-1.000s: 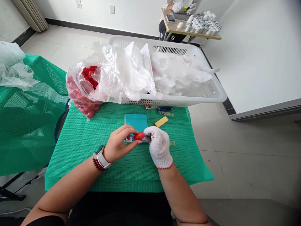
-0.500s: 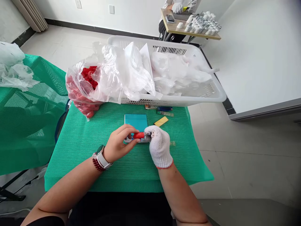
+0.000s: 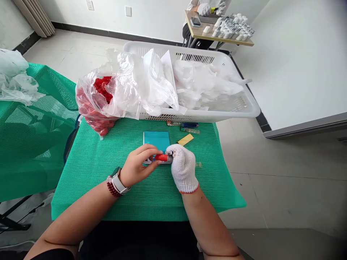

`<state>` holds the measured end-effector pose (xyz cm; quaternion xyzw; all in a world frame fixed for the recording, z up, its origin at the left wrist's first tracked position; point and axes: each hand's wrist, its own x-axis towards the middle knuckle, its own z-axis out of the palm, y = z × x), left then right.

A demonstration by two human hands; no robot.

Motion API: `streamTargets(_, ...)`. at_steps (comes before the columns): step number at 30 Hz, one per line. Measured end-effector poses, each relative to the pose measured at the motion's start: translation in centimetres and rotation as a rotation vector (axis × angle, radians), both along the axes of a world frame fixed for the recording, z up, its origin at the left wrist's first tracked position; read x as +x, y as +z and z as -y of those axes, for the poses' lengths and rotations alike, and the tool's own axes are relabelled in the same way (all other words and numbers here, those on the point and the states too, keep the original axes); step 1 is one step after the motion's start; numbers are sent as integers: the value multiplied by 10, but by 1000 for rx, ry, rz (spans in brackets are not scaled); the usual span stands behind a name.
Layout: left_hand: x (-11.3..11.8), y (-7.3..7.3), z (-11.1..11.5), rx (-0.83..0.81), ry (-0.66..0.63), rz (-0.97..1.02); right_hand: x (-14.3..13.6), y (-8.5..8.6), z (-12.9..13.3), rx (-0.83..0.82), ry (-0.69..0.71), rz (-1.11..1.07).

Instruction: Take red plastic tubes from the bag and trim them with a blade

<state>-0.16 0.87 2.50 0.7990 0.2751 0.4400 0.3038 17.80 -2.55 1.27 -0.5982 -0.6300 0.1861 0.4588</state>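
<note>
Between the thumb and fingertips of my bare left hand (image 3: pixel 139 160) is a small, rounded red plastic part (image 3: pixel 161 157), lying sideways. My right hand (image 3: pixel 184 168), in a white knitted glove, is closed against the part's right end. A small dark and pale tip shows between the gloved fingers; the rest of that object is hidden, and I cannot tell its kind. Both hands are over the near edge of a flat blue-topped box (image 3: pixel 155 140). Just beyond the gloved hand lies a yellow strip (image 3: pixel 185 139).
A plastic bag of red parts (image 3: pixel 94 115) sits at the green-covered table's (image 3: pixel 108 202) back left. Behind it stands a white basket (image 3: pixel 217 115) with plastic bags. Small slim items (image 3: pixel 189 125) lie before the basket. Another person's gloved hands (image 3: pixel 204 9) work at a far table.
The red part has shifted slightly right and towards me, its right end now against the gloved fingers. Both hands keep almost the same place.
</note>
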Motion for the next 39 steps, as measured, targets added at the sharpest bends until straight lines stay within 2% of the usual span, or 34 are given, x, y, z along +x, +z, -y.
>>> streamTargets(5, 0, 0, -1, 2, 44, -2, 1, -5, 2, -26, 52, -88)
streamTargets(10, -1, -3, -2, -4, 92, 8, 0, -2, 1, -24, 85, 15)
streamTargets(17, -1, -4, -2, 1, 2, 20, 0, -1, 0, 9, 9, -9)
streamTargets(22, -1, -3, -3, -11, 53, 13, 1, -4, 3, -20, 49, -69)
streamTargets(27, -1, -2, -4, -25, 101, 23, 1, 0, 1, -3, 73, 43)
streamTargets(34, -1, -4, -2, -44, 5, 8, 2, 1, 0, 64, -2, 86)
streamTargets(39, -1, -3, -2, -51, 22, -7, 2, -4, 2, 65, 53, 21)
